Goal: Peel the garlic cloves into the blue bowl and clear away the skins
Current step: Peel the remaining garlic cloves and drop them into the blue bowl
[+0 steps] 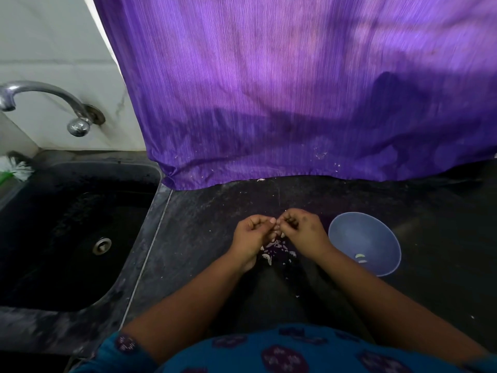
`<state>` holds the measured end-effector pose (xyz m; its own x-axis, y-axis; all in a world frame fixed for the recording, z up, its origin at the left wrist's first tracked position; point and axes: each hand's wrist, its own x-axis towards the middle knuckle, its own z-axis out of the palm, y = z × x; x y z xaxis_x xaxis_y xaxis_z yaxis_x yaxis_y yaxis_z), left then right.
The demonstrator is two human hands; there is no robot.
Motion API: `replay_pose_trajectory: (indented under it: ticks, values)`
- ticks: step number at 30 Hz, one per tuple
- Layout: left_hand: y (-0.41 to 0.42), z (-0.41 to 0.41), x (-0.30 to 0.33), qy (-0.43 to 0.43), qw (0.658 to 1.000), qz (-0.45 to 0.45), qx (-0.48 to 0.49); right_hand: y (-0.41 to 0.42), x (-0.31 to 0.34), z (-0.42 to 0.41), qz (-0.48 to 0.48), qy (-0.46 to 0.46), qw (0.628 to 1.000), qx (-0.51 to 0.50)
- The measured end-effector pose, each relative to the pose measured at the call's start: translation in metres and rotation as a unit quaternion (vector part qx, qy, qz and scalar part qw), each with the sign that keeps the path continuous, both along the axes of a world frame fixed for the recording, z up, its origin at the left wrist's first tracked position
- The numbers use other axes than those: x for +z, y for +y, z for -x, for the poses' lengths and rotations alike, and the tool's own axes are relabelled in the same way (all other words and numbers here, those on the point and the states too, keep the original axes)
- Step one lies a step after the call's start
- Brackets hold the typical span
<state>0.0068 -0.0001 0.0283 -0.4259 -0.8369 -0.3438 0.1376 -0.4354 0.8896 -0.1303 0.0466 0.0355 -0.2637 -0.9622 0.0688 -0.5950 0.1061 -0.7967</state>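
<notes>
Blue bowl (349,232), lower right of centre, is holding only a couple of peeled cloves (360,256); my left hand (251,234) and right hand (301,228) are pinching another clove, skins (274,250) piling on the counter (204,224) beneath.

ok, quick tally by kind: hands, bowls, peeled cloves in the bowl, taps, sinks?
Hands: 2, left hand and right hand, fingertips together over a scatter of pale garlic skins
Round blue plastic bowl: 1
Pale peeled garlic cloves in the bowl: 2
Curved chrome tap: 1
Dark stone sink: 1
Total: 7
</notes>
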Motion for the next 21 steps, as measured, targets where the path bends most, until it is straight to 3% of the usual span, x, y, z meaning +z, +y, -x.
replay_pose_trajectory:
  ticks: [6,10,14,21]
  values:
    - [-0.0005,-0.0027,0.0057,0.067,0.995,-0.070,-0.001,-0.0041,-0.0014,0.0041,-0.078,-0.047,0.995,-0.046]
    - [-0.0010,-0.0037,0.0072,0.074,0.994,-0.080,0.004,-0.0018,-0.0029,0.0077,-0.081,-0.011,0.996,-0.027]
    - [-0.0009,-0.0032,0.0045,0.064,0.995,-0.070,0.008,-0.0009,-0.0043,0.0046,-0.048,-0.110,0.992,-0.029]
    - [0.0016,-0.0027,0.0007,0.021,0.999,-0.027,-0.001,-0.0015,-0.0026,0.0011,0.013,-0.007,1.000,0.001]
